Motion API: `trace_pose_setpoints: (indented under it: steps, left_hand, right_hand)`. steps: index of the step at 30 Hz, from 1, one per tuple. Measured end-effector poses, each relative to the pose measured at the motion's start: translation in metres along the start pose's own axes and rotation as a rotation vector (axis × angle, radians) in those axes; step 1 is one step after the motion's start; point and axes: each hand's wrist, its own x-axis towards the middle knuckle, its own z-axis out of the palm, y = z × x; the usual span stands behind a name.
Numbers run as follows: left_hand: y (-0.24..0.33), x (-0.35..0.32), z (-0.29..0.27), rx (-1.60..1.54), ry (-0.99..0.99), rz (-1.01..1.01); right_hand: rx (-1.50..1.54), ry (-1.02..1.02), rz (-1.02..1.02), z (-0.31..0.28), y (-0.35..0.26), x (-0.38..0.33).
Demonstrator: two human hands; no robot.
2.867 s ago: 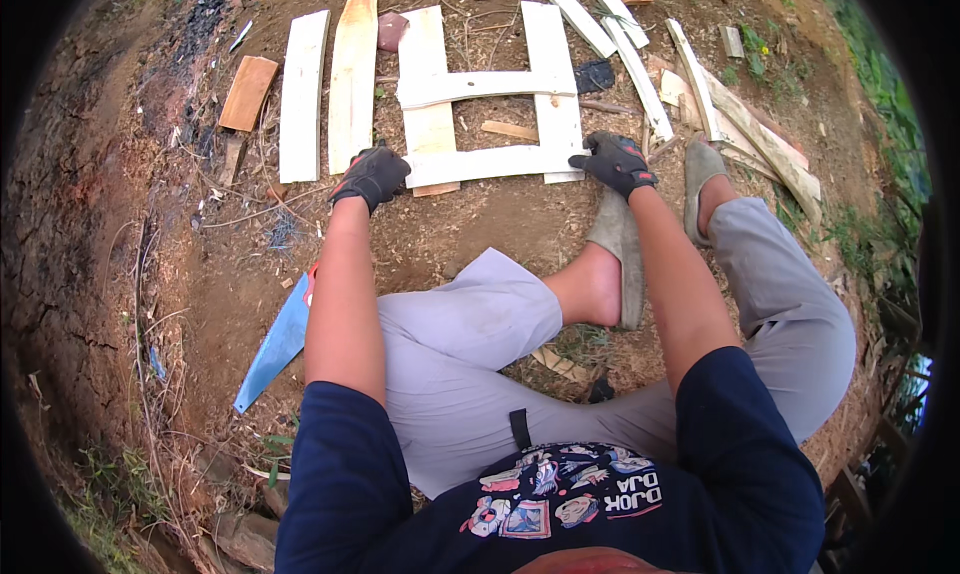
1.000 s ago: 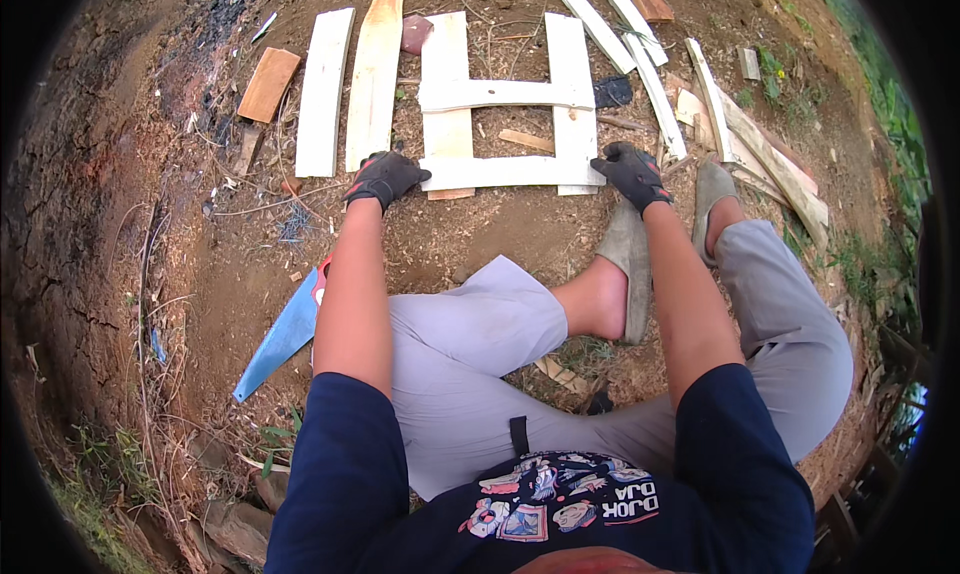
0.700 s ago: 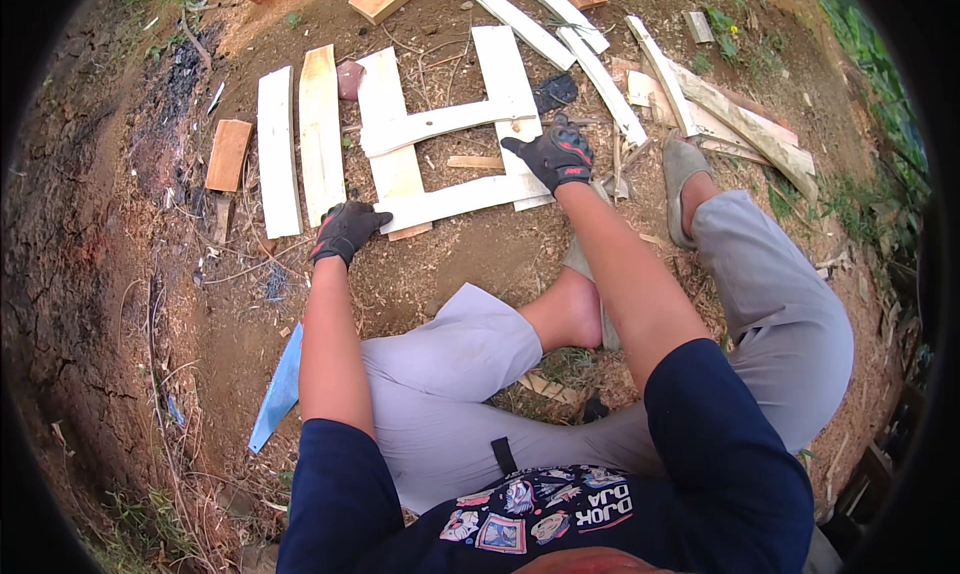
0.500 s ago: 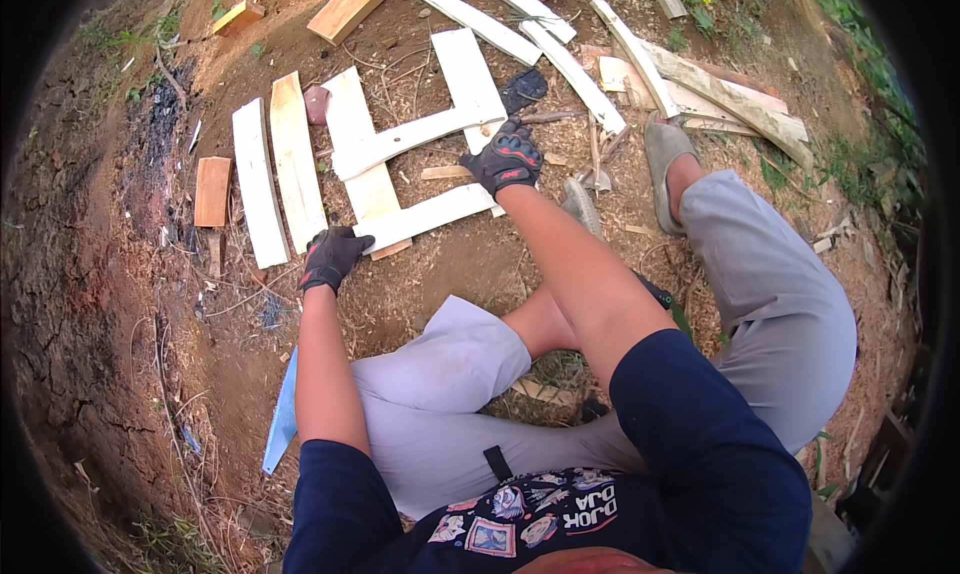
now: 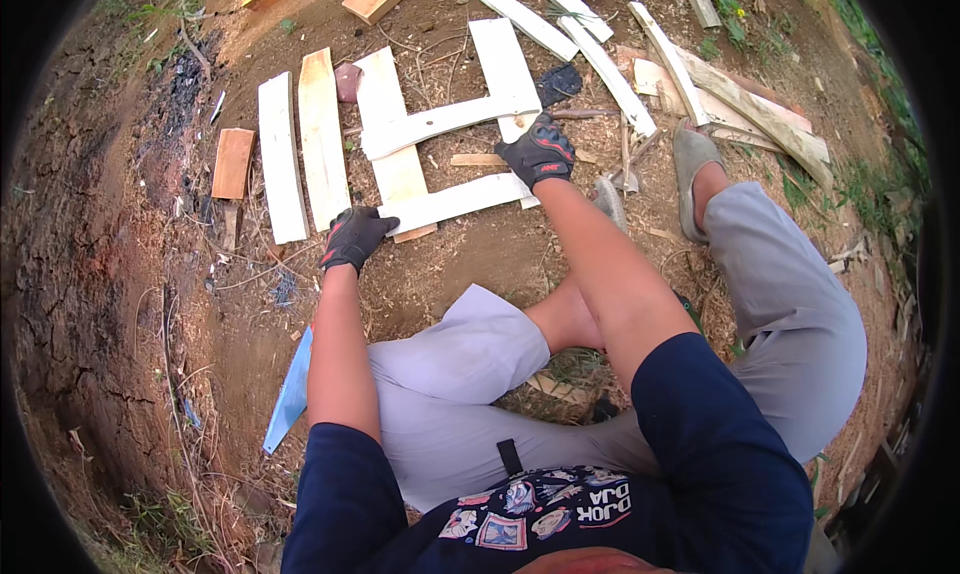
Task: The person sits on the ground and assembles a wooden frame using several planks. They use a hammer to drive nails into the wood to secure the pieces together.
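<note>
My left hand [image 5: 356, 238], in a black glove with red marks, is closed at the left end of a pale wooden board [image 5: 450, 202], its thumb on that end. The gloved right hand [image 5: 541, 155] sits at the board's right end, thumb and index finger spread apart. The index finger reaches up beside the end of a second pale crosswise board [image 5: 440, 124]. Both crosswise boards lie near two upright boards: the left upright board [image 5: 402, 174] passes under them, and the right upright board [image 5: 500, 59] meets the upper one. My hand hides part of the right ends.
Two pale boards [image 5: 283, 164] lie left, beside a reddish wood block [image 5: 233, 162]. Curved pale strips [image 5: 610, 79] and a stack of planks [image 5: 740, 104] lie at the upper right. A blue saw blade [image 5: 290, 394] rests by my left forearm. Dirt and shavings cover the ground.
The whole scene has shifted right and slightly up in the view. My right hand has come a little nearer to the lower crosswise board. My left hand keeps its place at the board's left end.
</note>
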Motion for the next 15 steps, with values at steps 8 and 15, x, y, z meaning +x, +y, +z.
trace_pose_setpoints:
  steps: [8, 15]
  left_hand:
    - [-0.015, 0.012, 0.005, -0.011, 0.068, 0.106]
    - [-0.031, 0.032, 0.022, -0.074, 0.182, 0.075]
  right_hand:
    - [-0.227, -0.012, -0.127, -0.019, 0.008, -0.004]
    - [-0.348, -0.05, -0.752, -0.013, -0.041, -0.087]
